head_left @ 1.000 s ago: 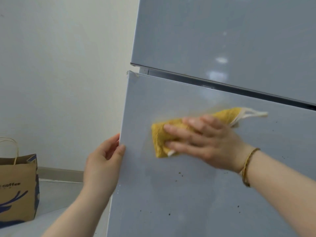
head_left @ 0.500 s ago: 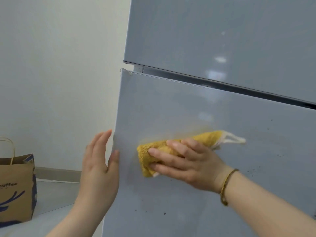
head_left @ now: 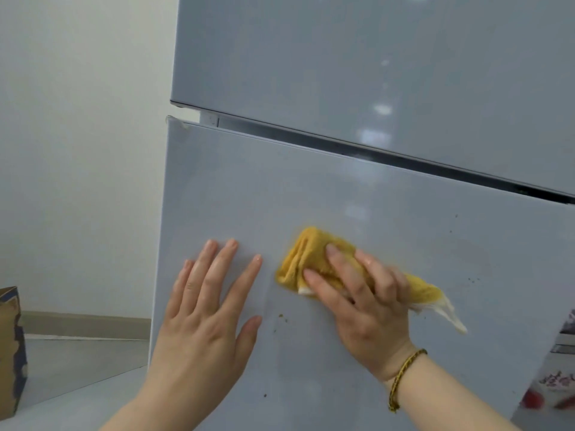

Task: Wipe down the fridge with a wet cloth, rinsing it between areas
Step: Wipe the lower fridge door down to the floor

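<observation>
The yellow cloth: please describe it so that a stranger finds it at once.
Find the grey fridge's lower door, below the dark gap. Near its middle the right hand presses a folded cloth flat. It alone is mustard-yellow fabric, with a white edge trailing right.

The left hand point(head_left: 205, 309) lies flat on the lower fridge door point(head_left: 311, 188) near its left edge. Just right of it, the right hand point(head_left: 364, 303) presses the cloth point(head_left: 306, 253) to that door. The upper door point(head_left: 342, 57) sits above, and a paper bag point(head_left: 11, 353) stands on the floor point(head_left: 77, 368) far left.
</observation>
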Tool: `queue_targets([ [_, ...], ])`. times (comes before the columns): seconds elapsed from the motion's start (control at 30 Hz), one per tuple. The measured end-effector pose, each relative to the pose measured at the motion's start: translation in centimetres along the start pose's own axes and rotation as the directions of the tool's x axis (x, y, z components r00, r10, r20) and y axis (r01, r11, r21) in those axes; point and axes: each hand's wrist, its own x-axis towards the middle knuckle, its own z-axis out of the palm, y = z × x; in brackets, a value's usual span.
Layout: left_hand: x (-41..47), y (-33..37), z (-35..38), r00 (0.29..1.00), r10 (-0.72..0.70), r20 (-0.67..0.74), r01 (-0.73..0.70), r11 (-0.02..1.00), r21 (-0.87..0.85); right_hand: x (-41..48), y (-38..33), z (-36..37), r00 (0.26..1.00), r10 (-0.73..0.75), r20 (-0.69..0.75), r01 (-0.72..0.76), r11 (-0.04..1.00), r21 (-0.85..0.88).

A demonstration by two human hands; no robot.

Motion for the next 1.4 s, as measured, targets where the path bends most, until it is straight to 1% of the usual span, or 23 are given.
queue_targets([
  [0.07,0.1,-0.2,0.0,1.000,0.021,-0.001,-0.021,0.999,0.028,0.0,1.6,-0.4,0.980,-0.199,0.031,0.197,0.979,0.049],
  [0.13,0.1,-0.3,0.0,1.000,0.027,-0.005,-0.027,0.999,0.042,1.1,4.5,-0.8,0.915,-0.400,0.061,0.396,0.916,0.059],
  [0.17,0.1,-0.3,0.0,1.000,0.027,-0.005,-0.026,0.999,0.048,1.7,6.1,-0.9,0.902,-0.428,0.060,0.427,0.904,0.040],
  [0.2,0.0,-0.3,0.0,1.000,0.027,-0.012,-0.026,0.998,0.054,2.4,7.7,-0.8,0.925,-0.378,0.042,0.378,0.926,0.006],
  [0.23,0.0,-0.2,0.1,0.999,0.031,-0.024,-0.030,0.998,0.062,3.0,9.1,-0.7,0.970,-0.241,0.008,0.241,0.970,-0.034],
  [0.27,0.0,-0.1,0.3,0.999,0.032,-0.039,-0.029,0.997,0.070,3.5,9.9,-0.5,0.998,-0.038,-0.040,0.035,0.997,-0.066],
  [0.3,0.0,0.1,0.4,0.998,0.026,-0.051,-0.022,0.997,0.074,3.9,10.0,-0.3,0.981,0.167,-0.095,-0.175,0.981,-0.079],
  [0.33,-0.1,0.2,0.6,0.998,0.017,-0.059,-0.013,0.997,0.071,3.9,9.5,-0.1,0.939,0.312,-0.143,-0.326,0.941,-0.087],
  [0.37,-0.1,0.4,0.7,0.998,0.004,-0.066,0.000,0.998,0.063,3.6,8.7,0.1,0.907,0.385,-0.169,-0.404,0.909,-0.099],
  [0.4,-0.1,0.5,0.8,0.997,-0.008,-0.071,0.011,0.999,0.051,2.9,7.6,0.2,0.898,0.407,-0.168,-0.427,0.897,-0.110],
  [0.47,-0.1,0.7,0.8,0.997,-0.028,-0.071,0.030,0.999,0.026,0.9,5.3,0.0,0.923,0.366,-0.121,-0.378,0.921,-0.098],
  [0.57,-0.1,0.9,0.8,0.997,-0.036,-0.069,0.037,0.999,0.015,-2.3,3.1,-1.1,0.977,0.212,-0.023,-0.213,0.974,-0.072],
  [0.63,-0.1,1.0,0.7,0.997,-0.050,-0.061,0.050,0.999,0.004,-3.9,2.6,-1.6,0.994,0.103,0.040,-0.100,0.993,-0.065],
  [0.8,0.0,1.2,0.5,0.997,-0.063,-0.037,0.063,0.998,-0.003,-3.3,5.5,-2.2,0.985,-0.146,0.087,0.147,0.989,-0.001],
  [0.87,0.1,1.2,0.5,0.997,-0.064,-0.031,0.064,0.998,0.006,-1.2,8.2,-2.0,0.983,-0.175,0.054,0.176,0.984,-0.020],
  [0.9,0.1,1.2,0.5,0.997,-0.072,-0.026,0.072,0.997,0.010,0.0,9.5,-1.8,0.991,-0.130,0.032,0.132,0.991,-0.039],
  [0.97,0.1,1.4,0.6,0.996,-0.079,-0.029,0.079,0.997,0.017,1.9,11.2,-1.3,0.997,0.079,-0.025,-0.080,0.995,-0.064],
  [1.03,0.1,1.6,0.8,0.995,-0.090,-0.039,0.091,0.996,0.019,2.7,10.7,-0.8,0.937,0.332,-0.106,-0.340,0.938,-0.072],
  [1.07,0.0,1.7,0.8,0.994,-0.096,-0.042,0.097,0.995,0.016,2.5,9.6,-0.5,0.899,0.416,-0.140,-0.429,0.900,-0.080],
  [1.13,0.0,1.7,0.9,0.994,-0.100,-0.045,0.100,0.995,0.013,1.0,6.6,-0.3,0.864,0.481,-0.151,-0.495,0.865,-0.080],
  [1.23,0.0,1.5,0.9,0.995,-0.091,-0.041,0.092,0.995,0.025,-2.4,2.1,-0.8,0.918,0.393,-0.044,-0.395,0.917,-0.056],
  [1.33,0.0,1.8,0.9,0.994,-0.105,-0.038,0.106,0.994,0.030,-4.3,1.5,-1.8,0.984,0.176,0.037,-0.175,0.984,-0.032],
  [1.4,0.0,2.0,0.9,0.993,-0.113,-0.035,0.114,0.993,0.033,-4.2,3.2,-2.0,0.998,0.043,0.049,-0.042,0.999,-0.016],
])
